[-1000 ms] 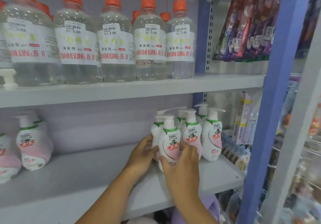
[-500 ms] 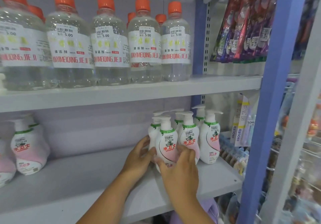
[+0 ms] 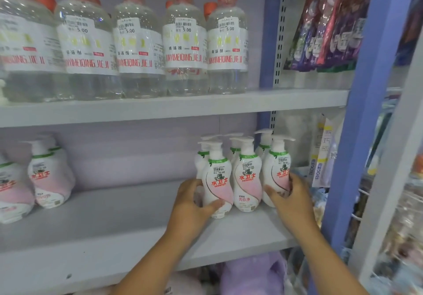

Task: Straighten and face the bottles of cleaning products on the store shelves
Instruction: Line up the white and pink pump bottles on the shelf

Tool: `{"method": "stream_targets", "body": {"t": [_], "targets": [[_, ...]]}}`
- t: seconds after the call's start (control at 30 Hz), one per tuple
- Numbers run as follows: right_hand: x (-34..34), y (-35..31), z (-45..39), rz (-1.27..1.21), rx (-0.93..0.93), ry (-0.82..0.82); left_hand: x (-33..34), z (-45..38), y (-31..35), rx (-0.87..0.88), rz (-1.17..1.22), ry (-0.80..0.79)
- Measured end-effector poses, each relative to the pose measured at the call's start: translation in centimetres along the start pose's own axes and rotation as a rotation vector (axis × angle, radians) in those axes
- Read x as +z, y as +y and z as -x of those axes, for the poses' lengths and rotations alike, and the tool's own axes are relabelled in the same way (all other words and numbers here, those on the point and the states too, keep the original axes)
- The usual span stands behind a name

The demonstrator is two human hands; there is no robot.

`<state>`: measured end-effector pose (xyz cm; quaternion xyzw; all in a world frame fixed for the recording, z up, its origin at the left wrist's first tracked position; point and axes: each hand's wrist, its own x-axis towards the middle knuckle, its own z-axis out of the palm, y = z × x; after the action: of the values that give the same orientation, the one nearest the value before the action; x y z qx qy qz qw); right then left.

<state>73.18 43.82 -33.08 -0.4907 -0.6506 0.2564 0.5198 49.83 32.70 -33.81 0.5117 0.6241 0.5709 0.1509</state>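
Several white-and-pink pump bottles stand in a cluster at the right end of the lower shelf (image 3: 114,233). My left hand (image 3: 192,205) grips the front left pump bottle (image 3: 217,180) low on its body, thumb across its front. My right hand (image 3: 290,198) wraps around the base of the front right pump bottle (image 3: 275,171). Between them the middle pump bottle (image 3: 248,175) stands upright and untouched, label forward. More pump bottles stand behind these three, mostly hidden.
Clear bottles with orange caps (image 3: 183,43) line the upper shelf (image 3: 286,102). More pink pump bottles (image 3: 48,175) stand at the lower shelf's left end. A blue upright post (image 3: 361,111) borders the right side, with hanging packets (image 3: 325,24) behind it.
My right hand left the front left bottle and moved right to take hold of the front right bottle. My left hand now grips the front left bottle alone.
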Motion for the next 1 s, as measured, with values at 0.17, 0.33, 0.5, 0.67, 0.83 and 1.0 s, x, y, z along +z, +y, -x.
{"method": "stream_targets", "body": {"t": [0.17, 0.33, 0.5, 0.67, 0.83, 1.0], "targets": [[-0.1, -0.2, 0.5, 0.02, 0.009, -0.003, 0.1, 0.0, 0.2, -0.039, 0.018, 0.007], [0.0, -2.3, 3.5, 0.03, -0.118, 0.242, -1.1, 0.4, 0.8, -0.085, 0.07, 0.026], [6.0, -8.4, 9.9, -0.402, -0.138, -0.037, -8.7, 0.9, 0.3, -0.182, 0.188, 0.237], [16.1, -13.7, 12.5, -0.372, 0.034, -0.499, -19.1, 2.9, -2.5, -0.253, 0.11, 0.475], [26.2, -18.7, 13.2, -0.312, -0.019, -0.629, -29.0, 4.0, -5.3, -0.301, 0.12, 0.64], [35.3, -24.3, 14.2, -0.198, -0.061, -0.726, -37.5, 3.0, -8.9, -0.26, 0.072, 0.706]]}}
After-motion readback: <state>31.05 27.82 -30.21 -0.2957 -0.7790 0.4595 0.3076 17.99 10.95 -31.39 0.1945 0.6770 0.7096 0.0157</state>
